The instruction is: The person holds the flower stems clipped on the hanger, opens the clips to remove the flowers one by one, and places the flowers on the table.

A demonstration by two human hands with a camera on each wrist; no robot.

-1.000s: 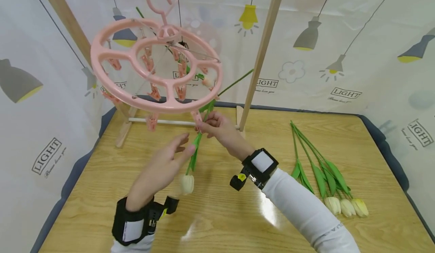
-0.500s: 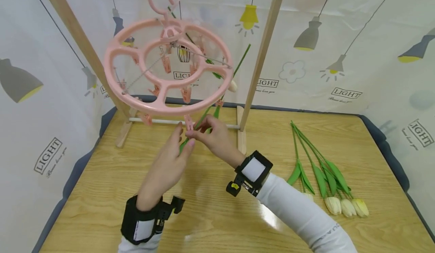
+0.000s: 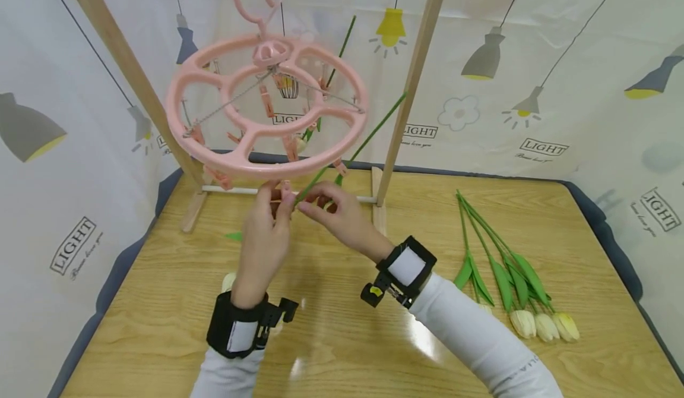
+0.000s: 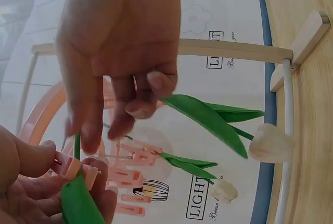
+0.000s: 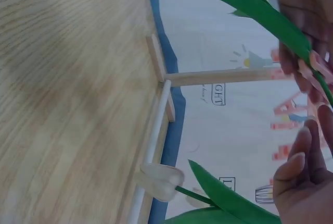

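My left hand (image 3: 263,240) pinches a pink clothespin (image 3: 285,188) at the front rim of the pink round hanger (image 3: 262,169). In the left wrist view the clothespin (image 4: 66,165) sits around a green tulip stem, just above its leaf (image 4: 83,203). My right hand (image 3: 344,217) pinches the same stem (image 3: 316,182) between thumb and forefinger, beside the clothespin. This artificial tulip points head down; its white bloom (image 3: 228,281) shows partly beside my left wrist. Two other tulips hang from the hanger, the nearer one (image 5: 161,182) with its white bloom low.
A wooden frame (image 3: 417,59) with a white lower bar (image 3: 246,191) carries the hanger over the wooden table (image 3: 342,350). Several white tulips (image 3: 523,324) lie on the table at right. Other pink clothespins (image 3: 291,148) dangle from the hanger. A printed cloth (image 3: 491,136) surrounds the table.
The hanger has turned, shifting its hanging tulips and clothespins. My left hand has moved up onto the clothespin. The held tulip's bloom has swung from right of my left hand to its left.
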